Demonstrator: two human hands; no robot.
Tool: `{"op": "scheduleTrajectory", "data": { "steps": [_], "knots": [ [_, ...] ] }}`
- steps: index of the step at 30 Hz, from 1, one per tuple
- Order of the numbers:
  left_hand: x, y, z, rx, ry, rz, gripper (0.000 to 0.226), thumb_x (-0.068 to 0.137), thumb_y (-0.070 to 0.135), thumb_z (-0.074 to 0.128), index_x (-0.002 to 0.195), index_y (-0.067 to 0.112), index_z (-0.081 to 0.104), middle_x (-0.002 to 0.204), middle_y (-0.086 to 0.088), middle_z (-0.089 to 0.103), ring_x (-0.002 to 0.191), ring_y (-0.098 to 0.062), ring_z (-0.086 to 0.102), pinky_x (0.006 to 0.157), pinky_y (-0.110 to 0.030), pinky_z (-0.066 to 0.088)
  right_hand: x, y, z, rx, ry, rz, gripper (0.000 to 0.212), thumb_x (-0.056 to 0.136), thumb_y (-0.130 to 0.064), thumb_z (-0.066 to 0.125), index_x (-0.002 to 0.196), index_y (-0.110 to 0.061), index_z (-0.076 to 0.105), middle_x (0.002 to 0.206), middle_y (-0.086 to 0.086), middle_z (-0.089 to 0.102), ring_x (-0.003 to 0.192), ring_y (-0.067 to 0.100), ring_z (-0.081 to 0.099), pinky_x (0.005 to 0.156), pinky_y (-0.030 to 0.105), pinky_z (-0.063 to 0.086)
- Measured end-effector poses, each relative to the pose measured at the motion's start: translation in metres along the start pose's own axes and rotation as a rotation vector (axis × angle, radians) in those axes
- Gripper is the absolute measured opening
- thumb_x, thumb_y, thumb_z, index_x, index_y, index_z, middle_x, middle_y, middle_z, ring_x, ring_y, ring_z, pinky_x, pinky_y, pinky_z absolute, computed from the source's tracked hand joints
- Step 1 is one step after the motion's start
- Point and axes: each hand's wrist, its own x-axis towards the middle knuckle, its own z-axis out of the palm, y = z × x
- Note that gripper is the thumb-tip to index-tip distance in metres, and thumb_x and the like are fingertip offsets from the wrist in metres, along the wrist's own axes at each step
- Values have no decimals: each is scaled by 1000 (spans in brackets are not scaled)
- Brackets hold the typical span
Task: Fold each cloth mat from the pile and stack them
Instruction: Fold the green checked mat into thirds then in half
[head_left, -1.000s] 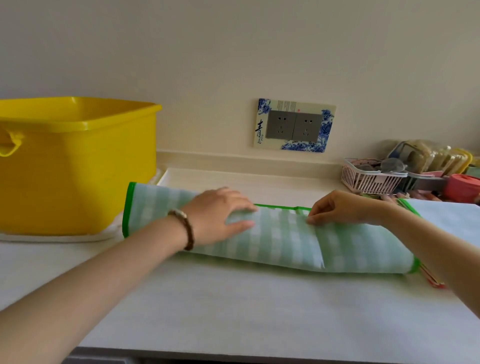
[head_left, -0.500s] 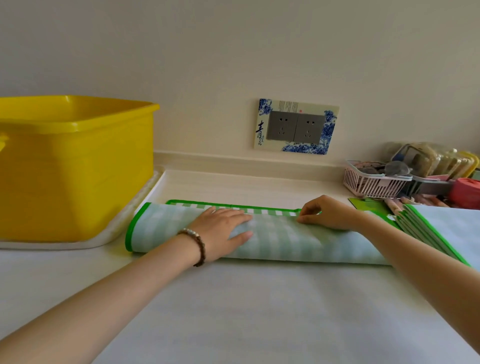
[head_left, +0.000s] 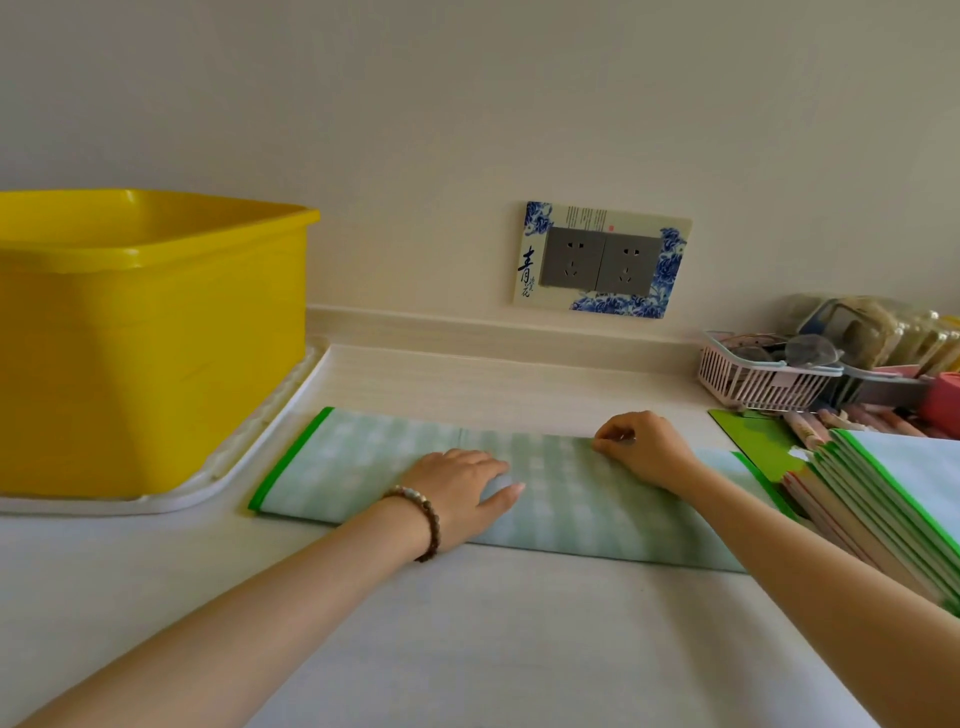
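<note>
Head view: a green checked mat (head_left: 545, 488), folded into a long strip, lies across the middle of the white surface (head_left: 467, 639). The left hand (head_left: 460, 486) presses flat and open on it, likely to hold the layers down, while the right hand (head_left: 641, 447) pinches its far edge. At right sits a pile of mats (head_left: 893, 509). The yellow tub (head_left: 145, 332) at left hides its contents; a pink basket (head_left: 763, 384) holds small items.

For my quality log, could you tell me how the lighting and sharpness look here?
Head view: soft, even light, no glare; faint shadow under the left hand on the green mat; wide-angle bending tilts the yellow tub; slight overall softness.
</note>
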Motion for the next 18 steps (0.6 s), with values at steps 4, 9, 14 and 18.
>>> {"op": "scheduleTrajectory", "data": {
  "steps": [4, 9, 14, 18],
  "knots": [
    [-4, 1, 4, 50, -19, -12, 57, 96, 56, 24, 146, 29, 25, 155, 5, 21, 141, -14, 19, 115, -33, 16, -3, 0, 4, 18, 21, -10, 9, 87, -26, 65, 91, -20, 71, 99, 1, 68, 95, 20, 59, 87, 36, 49],
    [-3, 1, 11, 30, -96, -73, 58, 96, 56, 18, 149, 34, 9, 158, 7, 2, 145, -15, 0, 117, -41, 1, -16, -16, 11, -31, 139, -13, 21, 91, -26, 58, 109, -21, 67, 117, 4, 63, 107, 23, 57, 92, 32, 41],
    [-3, 2, 14, -10, -108, -98, 58, 96, 55, 19, 149, 35, 6, 158, 8, -1, 146, -15, -5, 117, -42, -3, -40, -70, 44, -9, 52, -66, 38, 98, -26, 41, 132, -11, 51, 140, 9, 47, 129, 25, 43, 107, 32, 29],
    [-2, 2, 15, 5, -99, -108, 59, 95, 58, 19, 149, 35, 7, 158, 9, -1, 146, -14, -4, 117, -44, -2, -56, -85, 62, -144, 10, -66, 42, 100, -28, 31, 138, -12, 40, 149, 4, 35, 138, 19, 28, 111, 33, 18]
  ]
}}
